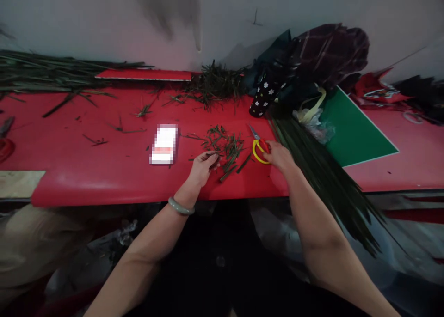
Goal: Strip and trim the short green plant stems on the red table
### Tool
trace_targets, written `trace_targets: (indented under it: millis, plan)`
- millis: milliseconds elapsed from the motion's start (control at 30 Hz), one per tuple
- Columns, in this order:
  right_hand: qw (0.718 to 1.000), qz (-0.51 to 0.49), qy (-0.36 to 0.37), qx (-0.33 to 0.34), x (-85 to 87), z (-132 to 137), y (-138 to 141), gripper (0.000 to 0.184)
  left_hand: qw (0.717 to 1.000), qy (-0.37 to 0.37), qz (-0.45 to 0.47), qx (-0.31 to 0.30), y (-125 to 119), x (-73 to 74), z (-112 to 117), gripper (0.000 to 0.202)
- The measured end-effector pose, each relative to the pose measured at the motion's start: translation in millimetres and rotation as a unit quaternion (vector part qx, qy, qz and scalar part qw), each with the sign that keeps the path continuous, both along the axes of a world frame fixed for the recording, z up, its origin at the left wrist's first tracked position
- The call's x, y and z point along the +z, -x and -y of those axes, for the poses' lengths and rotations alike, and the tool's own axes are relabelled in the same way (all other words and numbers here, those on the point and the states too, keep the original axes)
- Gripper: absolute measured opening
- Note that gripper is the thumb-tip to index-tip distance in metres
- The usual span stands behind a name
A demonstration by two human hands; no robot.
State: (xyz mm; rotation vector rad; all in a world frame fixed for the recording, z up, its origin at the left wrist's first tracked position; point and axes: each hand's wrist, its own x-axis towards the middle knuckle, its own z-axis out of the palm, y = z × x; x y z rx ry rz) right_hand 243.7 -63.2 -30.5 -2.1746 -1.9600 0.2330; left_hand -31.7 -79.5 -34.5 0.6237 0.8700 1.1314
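Observation:
Thumb and fingers of my left hand are pinched together at the near side of a small heap of cut green leaf pieces. A thin dark green leaf strip seems to be between the fingertips, mostly hidden by them. To the right, my right hand has its fingers closed at the handles of a pair of scissors with one yellow and one red loop. The blades point away from me and to the left, low over the red tabletop. Longer cut pieces lie between my hands.
A lit phone lies left of the heap. Long green leaves hang over the front edge at right, beside a green board. Behind stand a dark flowered cylinder and a leaf pile. Red-handled scissors lie far left.

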Motion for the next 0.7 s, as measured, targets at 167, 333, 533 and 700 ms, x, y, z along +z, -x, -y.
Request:
trace_targets:
  millis: [167, 333, 533, 700]
  plan:
    - [0.953, -0.297, -0.033, -0.041, 12.5, 7, -11, 0.042, 1.0, 0.007, 0.006, 0.009, 0, -2.4, -1, 0.029]
    - [0.868, -0.492, -0.067, 0.011, 44.3, 55, 6, 0.065, 1.0, 0.009, 0.012, 0.008, -2, -2.5, -2, 0.028]
    - [0.919, -0.387, 0.002, 0.074, 43.2, 63, 27, 0.055, 1.0, 0.013, 0.007, 0.019, -1, -0.4, -1, 0.027]
    - [0.962, -0.247, 0.064, 0.098, 40.8, 59, 30, 0.061, 1.0, 0.008, 0.015, 0.025, -1, -0.3, -1, 0.027]
